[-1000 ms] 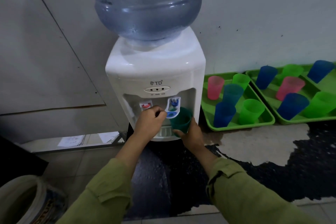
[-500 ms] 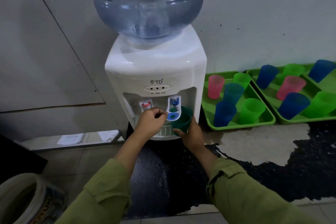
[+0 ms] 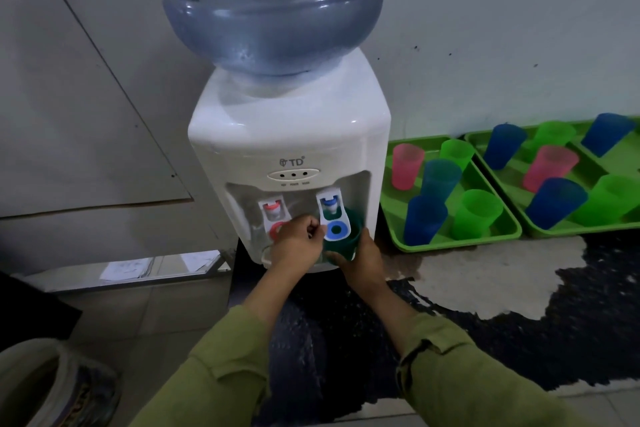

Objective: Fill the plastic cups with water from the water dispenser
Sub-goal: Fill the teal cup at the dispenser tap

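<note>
- Now, the water dispenser (image 3: 291, 149) stands against the wall with a big blue bottle (image 3: 273, 3) on top.
- Just to its right, a green tray (image 3: 450, 243) carries upright cups; whether they hold water I cannot tell.
- Right hand (image 3: 363, 262) grips the dark green cup (image 3: 346, 240) under the blue tap.
- Left hand (image 3: 298, 244), fingers curled, appears to pinch the blue lever (image 3: 335, 229).
- Filling seems underway; the next move calls for releasing the lever before overflow, then carrying the cup level.

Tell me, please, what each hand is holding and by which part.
The right hand grips the green cup round its lower side. The left hand seems to pinch the blue lever at its left edge.
</note>
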{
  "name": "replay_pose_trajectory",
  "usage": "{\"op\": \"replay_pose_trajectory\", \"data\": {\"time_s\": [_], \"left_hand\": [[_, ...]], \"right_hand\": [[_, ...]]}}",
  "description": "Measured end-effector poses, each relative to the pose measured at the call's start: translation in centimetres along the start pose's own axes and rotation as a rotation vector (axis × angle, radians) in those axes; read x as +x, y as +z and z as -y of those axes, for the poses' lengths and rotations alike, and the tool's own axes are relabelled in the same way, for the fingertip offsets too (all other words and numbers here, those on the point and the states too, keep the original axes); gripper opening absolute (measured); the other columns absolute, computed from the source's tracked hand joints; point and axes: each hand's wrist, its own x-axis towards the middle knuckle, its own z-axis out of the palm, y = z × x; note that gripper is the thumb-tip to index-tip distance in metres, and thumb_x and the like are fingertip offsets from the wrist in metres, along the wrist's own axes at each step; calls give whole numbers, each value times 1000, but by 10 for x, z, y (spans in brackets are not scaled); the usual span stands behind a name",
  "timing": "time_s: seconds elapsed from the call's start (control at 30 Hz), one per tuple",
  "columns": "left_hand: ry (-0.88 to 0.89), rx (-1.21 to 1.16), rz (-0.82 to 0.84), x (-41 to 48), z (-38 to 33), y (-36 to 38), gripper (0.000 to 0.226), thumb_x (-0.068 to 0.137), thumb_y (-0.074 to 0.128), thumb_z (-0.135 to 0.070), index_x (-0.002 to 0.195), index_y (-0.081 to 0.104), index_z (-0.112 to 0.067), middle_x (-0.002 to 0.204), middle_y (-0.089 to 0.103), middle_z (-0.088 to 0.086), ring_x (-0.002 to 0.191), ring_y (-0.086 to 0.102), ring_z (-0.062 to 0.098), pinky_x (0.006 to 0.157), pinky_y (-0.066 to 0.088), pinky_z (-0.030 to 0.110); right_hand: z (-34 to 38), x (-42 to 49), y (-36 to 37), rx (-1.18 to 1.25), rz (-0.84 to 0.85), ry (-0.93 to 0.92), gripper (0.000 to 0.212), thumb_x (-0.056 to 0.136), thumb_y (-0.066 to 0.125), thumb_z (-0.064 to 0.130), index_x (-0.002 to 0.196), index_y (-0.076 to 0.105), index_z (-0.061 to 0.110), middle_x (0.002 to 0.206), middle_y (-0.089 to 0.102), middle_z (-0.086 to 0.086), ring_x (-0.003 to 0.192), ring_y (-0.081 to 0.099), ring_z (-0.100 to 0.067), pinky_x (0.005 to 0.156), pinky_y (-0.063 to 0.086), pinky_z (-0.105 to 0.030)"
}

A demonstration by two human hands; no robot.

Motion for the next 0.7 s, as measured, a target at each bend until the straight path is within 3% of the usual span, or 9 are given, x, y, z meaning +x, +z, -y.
{"op": "replay_pose_trajectory", "data": {"time_s": [0.23, 0.37, 0.53, 0.7], "left_hand": [[41, 145, -107, 6, -5, 5, 15, 88, 56, -35, 83, 62, -22, 96, 66, 1, 88, 62, 22, 73, 44, 28], [50, 146, -129, 7, -5, 5, 15, 88, 57, -37, 78, 58, -25, 91, 68, -2, 84, 62, 20, 72, 46, 28], [106, -119, -208, -5, 5, 10, 15, 85, 64, -31, 89, 59, -17, 81, 66, -2, 72, 61, 16, 68, 50, 29], [142, -331, -178, -26, 22, 22, 10, 92, 55, -23, 95, 55, -13, 87, 63, 4, 78, 61, 19, 71, 47, 29]], "right_hand": [[0, 0, 1, -29, -7, 24, 65, 69, 81, 26, 122, 46, 11, 120, 60, -9, 110, 57, -24, 87, 46, -30], [2, -2, -2, -28, -9, 30, 67, 67, 82, 26, 122, 46, 11, 119, 61, -8, 109, 58, -22, 84, 45, -25], [0, -8, -9, -15, -31, 10, 66, 67, 80, 23, 122, 48, 8, 118, 62, -9, 108, 60, -23, 86, 49, -30], [-1, -14, -18, -76, 14, 39, 67, 65, 80, 30, 121, 48, 11, 118, 62, -9, 107, 60, -25, 86, 49, -31]]}}
